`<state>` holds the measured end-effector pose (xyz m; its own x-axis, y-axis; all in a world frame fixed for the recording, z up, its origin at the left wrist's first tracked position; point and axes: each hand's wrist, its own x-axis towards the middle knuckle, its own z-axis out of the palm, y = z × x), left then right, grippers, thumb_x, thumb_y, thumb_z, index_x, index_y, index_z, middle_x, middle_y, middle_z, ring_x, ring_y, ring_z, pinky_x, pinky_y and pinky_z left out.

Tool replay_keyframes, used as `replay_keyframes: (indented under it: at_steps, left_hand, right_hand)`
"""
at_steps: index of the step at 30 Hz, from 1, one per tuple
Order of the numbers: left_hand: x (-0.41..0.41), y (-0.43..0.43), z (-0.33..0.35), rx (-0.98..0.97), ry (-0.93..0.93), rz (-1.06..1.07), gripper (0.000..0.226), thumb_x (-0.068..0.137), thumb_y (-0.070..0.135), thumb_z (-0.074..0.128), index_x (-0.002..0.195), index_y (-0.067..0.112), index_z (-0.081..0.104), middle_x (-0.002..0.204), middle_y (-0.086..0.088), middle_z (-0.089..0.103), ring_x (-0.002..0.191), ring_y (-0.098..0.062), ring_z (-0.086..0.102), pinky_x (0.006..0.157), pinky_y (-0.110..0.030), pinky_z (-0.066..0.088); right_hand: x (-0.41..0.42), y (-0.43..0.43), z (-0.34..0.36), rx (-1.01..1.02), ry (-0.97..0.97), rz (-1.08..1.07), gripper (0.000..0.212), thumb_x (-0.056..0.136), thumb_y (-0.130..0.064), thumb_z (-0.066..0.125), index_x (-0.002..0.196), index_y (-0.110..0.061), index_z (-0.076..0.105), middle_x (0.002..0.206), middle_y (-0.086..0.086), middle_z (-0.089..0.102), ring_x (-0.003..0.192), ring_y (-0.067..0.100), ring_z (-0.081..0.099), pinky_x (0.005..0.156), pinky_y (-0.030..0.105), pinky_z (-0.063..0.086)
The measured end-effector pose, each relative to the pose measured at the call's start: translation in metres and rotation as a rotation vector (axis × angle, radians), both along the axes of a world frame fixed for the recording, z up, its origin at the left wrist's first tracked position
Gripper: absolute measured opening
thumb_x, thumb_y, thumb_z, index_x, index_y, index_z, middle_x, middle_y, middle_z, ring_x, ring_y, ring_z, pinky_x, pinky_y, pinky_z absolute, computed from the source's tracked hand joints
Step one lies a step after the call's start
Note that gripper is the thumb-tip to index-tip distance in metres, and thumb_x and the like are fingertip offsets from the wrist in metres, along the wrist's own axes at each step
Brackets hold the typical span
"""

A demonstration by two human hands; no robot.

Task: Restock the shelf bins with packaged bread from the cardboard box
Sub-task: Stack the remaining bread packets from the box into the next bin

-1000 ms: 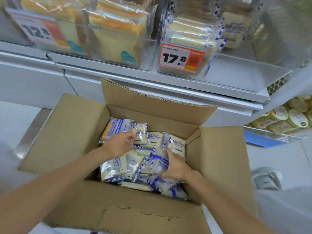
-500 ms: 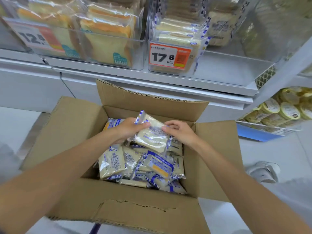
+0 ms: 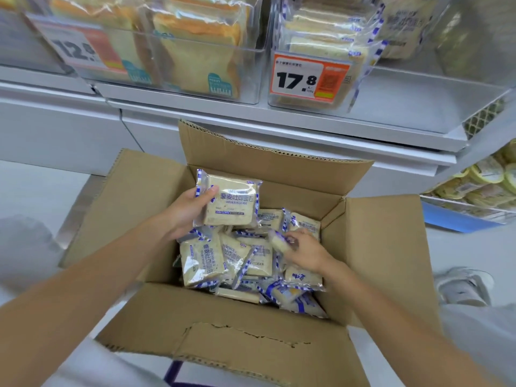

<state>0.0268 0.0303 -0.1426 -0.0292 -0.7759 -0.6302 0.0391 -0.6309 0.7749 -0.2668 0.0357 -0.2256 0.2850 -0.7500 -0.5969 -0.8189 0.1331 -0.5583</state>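
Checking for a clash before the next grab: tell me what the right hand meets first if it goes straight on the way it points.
Right hand points up-left into the brown cardboard box; first comes the blue-and-white wrapped bread packet at its fingertips, apparently pinched. Depth is unclear.

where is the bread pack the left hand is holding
In the head view, the bread pack sits in the left hand, held above the loose packs at the back left of the cardboard box, below the 17.8 price tag.

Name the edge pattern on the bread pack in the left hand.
Blue-and-white checks edge the bread pack; head view.
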Motion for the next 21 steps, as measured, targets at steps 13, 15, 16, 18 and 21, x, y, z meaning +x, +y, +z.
replay_keyframes:
  at_steps: [13, 15, 16, 18, 21]
  left_hand:
    - [-0.003, 0.002, 0.006, -0.061, -0.098, 0.111, 0.032, 0.094, 0.043, 0.059, 0.114, 0.018, 0.065, 0.103, -0.004, 0.076, 0.096, -0.025, 0.072, 0.089, -0.051, 0.056]
    - [0.004, 0.003, 0.004, -0.077, -0.111, 0.116, 0.034, 0.094, 0.043, 0.059, 0.116, 0.017, 0.063, 0.103, -0.003, 0.075, 0.093, -0.024, 0.073, 0.083, -0.046, 0.059]
    - [0.007, 0.003, 0.002, -0.08, -0.119, 0.12, 0.035, 0.095, 0.043, 0.058, 0.117, 0.016, 0.063, 0.105, -0.004, 0.075, 0.093, -0.024, 0.073, 0.083, -0.045, 0.058]
    - [0.015, 0.004, -0.003, -0.081, -0.144, 0.117, 0.037, 0.095, 0.044, 0.057, 0.119, 0.016, 0.062, 0.109, -0.006, 0.073, 0.091, -0.021, 0.072, 0.089, -0.042, 0.055]
    - [0.023, 0.006, -0.008, -0.067, -0.159, 0.125, 0.036, 0.095, 0.044, 0.056, 0.119, 0.017, 0.062, 0.109, -0.003, 0.074, 0.096, -0.021, 0.071, 0.091, -0.042, 0.054]
  right_hand:
    - [0.029, -0.015, 0.026, 0.041, 0.035, -0.058, 0.074, 0.081, -0.047, 0.072, 0.142, -0.016, 0.043, 0.144, 0.005, 0.045, 0.129, 0.021, 0.044, 0.103, 0.032, 0.039]
    - [0.057, -0.006, 0.011, -0.012, 0.078, -0.043, 0.087, 0.075, -0.059, 0.071, 0.144, -0.016, 0.04, 0.15, 0.006, 0.035, 0.139, 0.024, 0.031, 0.11, 0.039, 0.036]
    - [0.072, -0.002, 0.004, 0.004, 0.101, -0.038, 0.097, 0.072, -0.066, 0.07, 0.147, -0.016, 0.035, 0.152, 0.006, 0.029, 0.142, 0.025, 0.024, 0.112, 0.043, 0.034]
    - [0.099, 0.004, -0.007, 0.036, 0.172, -0.002, 0.106, 0.07, -0.069, 0.068, 0.151, -0.015, 0.024, 0.151, 0.008, 0.026, 0.143, 0.028, 0.022, 0.111, 0.047, 0.034]
    - [0.113, 0.0, -0.02, 0.045, 0.21, -0.019, 0.091, 0.075, -0.045, 0.073, 0.145, -0.013, 0.025, 0.142, 0.01, 0.032, 0.134, 0.03, 0.031, 0.104, 0.045, 0.04]
